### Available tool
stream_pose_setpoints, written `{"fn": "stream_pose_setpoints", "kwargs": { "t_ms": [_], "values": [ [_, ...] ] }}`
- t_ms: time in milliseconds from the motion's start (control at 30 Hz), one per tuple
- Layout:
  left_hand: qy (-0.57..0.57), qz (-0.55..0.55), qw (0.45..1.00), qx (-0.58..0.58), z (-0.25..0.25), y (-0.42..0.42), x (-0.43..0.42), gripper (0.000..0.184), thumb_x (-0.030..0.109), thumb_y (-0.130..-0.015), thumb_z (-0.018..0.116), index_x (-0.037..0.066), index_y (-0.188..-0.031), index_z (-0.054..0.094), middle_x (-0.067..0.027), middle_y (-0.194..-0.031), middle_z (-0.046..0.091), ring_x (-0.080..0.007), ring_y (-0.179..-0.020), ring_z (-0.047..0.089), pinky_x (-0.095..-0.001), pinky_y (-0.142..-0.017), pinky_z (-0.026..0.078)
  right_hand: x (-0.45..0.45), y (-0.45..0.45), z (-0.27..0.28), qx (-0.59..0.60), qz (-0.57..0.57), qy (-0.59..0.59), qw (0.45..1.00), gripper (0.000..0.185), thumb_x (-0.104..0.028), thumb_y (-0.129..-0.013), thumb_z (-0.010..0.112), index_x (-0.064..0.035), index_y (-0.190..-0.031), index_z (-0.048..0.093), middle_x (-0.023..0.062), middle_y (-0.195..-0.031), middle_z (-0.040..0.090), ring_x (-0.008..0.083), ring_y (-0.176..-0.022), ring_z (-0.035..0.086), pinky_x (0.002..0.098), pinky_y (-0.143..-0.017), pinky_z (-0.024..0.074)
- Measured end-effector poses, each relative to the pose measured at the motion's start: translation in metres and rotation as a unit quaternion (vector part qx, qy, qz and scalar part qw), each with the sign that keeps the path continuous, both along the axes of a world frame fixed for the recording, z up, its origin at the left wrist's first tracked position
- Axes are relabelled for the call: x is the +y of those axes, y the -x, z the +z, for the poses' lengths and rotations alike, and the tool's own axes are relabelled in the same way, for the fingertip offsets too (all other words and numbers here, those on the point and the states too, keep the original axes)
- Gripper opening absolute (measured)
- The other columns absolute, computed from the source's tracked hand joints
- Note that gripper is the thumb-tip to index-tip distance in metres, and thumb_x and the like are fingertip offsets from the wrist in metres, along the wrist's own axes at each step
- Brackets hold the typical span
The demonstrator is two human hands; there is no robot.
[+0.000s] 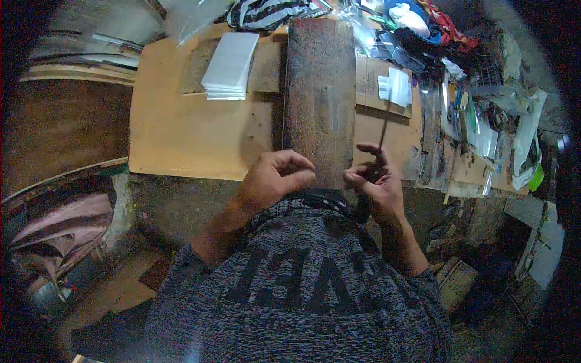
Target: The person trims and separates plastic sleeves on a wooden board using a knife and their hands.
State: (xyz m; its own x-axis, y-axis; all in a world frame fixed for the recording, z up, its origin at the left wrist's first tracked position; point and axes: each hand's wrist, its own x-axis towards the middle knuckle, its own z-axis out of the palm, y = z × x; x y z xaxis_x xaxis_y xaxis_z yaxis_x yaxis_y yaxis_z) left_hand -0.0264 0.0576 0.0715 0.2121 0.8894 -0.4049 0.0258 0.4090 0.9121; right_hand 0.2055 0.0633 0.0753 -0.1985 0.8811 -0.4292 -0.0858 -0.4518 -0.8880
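We see a thin dark rod (384,126) between the curled fingers of our right hand (378,183), beside the wooden plank (319,91), while our left hand (273,179) curls at the plank's left edge, holding what, if anything, we cannot tell.

"Is it bright in there?"

"Just the middle. The flat yellow-brown board (160,121) glows, and the stack of thin white rectangles (230,63) looks very bright. The corners are black."

"Any shiny bits?"

"Yes, near the top, on the crumpled clear plastic (361,33)."

"Shadows?"

"A dark one runs beside the long dark brown wooden plank (321,91)."

"Is it sharp?"

"No. Tiny specks cover the grey-and-black cloth shirt (339,336). The thin dark stick (384,127) gets smudgy at its top. Edges bend like a fishbowl."
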Motion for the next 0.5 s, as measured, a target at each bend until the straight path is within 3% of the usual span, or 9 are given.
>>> {"fn": "stream_pose_setpoints", "kwargs": {
  "t_ms": [67, 133, 233, 300, 500],
  "values": [
    [0.007, -0.136, 0.99, 0.02, 0.007, -0.002, 0.006, 0.018, 0.013, -0.085, 0.065, -0.002, -0.094, 0.064, -0.0053, -0.083, 0.066, -0.0099, -0.074, 0.059, -0.0252, -0.071, 0.048, 0.004, 0.001, 0.003, -0.01, 0.027, -0.006, 1.0, 0.058, 0.0, -0.076, 0.071, -0.0053, -0.125, 0.041, 0.0087, -0.089, 0.066, 0.0143, -0.082, 0.063, 0.0266, -0.074, 0.0512],
    [-0.007, -0.176, 0.984, 0.022, 0.005, -0.004, 0.009, 0.017, 0.013, -0.085, 0.065, -0.002, -0.093, 0.065, -0.005, -0.083, 0.067, -0.0095, -0.074, 0.059, -0.0246, -0.069, 0.048, 0.004, 0.005, 0.003, -0.02, 0.053, -0.014, 0.998, 0.059, 0.001, -0.076, 0.071, -0.0058, -0.126, 0.041, 0.0084, -0.09, 0.066, 0.0145, -0.083, 0.063, 0.0265, -0.074, 0.0511],
    [0.03, -0.117, 0.992, 0.029, -0.005, -0.012, 0.005, 0.015, 0.014, -0.085, 0.065, 0.0, -0.091, 0.066, -0.0034, -0.08, 0.067, -0.0091, -0.074, 0.06, -0.0251, -0.068, 0.049, 0.005, 0.008, 0.002, -0.006, 0.026, -0.066, 0.997, 0.059, 0.002, -0.074, 0.07, -0.0052, -0.126, 0.043, 0.0074, -0.083, 0.065, 0.0117, -0.075, 0.062, 0.0239, -0.067, 0.048],
    [0.076, -0.029, 0.997, -0.019, -0.006, -0.016, 0.002, 0.014, 0.012, -0.087, 0.063, -0.002, -0.089, 0.066, -0.003, -0.076, 0.066, -0.0074, -0.069, 0.058, -0.0231, -0.064, 0.048, 0.006, 0.004, 0.004, -0.067, 0.095, -0.034, 0.993, 0.062, 0.002, -0.072, 0.071, -0.0056, -0.127, 0.043, 0.0073, -0.084, 0.065, 0.0118, -0.078, 0.061, 0.0242, -0.068, 0.0473],
    [0.088, -0.005, 0.994, -0.066, -0.014, -0.02, -0.003, 0.018, 0.015, -0.089, 0.062, -0.002, -0.083, 0.064, -0.0033, -0.076, 0.065, -0.0069, -0.068, 0.057, -0.0221, -0.061, 0.047, 0.007, 0.005, -0.001, -0.023, 0.077, 0.006, 0.997, 0.054, 0.0, -0.078, 0.066, -0.0067, -0.127, 0.044, 0.0051, -0.081, 0.064, 0.0099, -0.073, 0.06, 0.0242, -0.066, 0.0462]
  ]
}}
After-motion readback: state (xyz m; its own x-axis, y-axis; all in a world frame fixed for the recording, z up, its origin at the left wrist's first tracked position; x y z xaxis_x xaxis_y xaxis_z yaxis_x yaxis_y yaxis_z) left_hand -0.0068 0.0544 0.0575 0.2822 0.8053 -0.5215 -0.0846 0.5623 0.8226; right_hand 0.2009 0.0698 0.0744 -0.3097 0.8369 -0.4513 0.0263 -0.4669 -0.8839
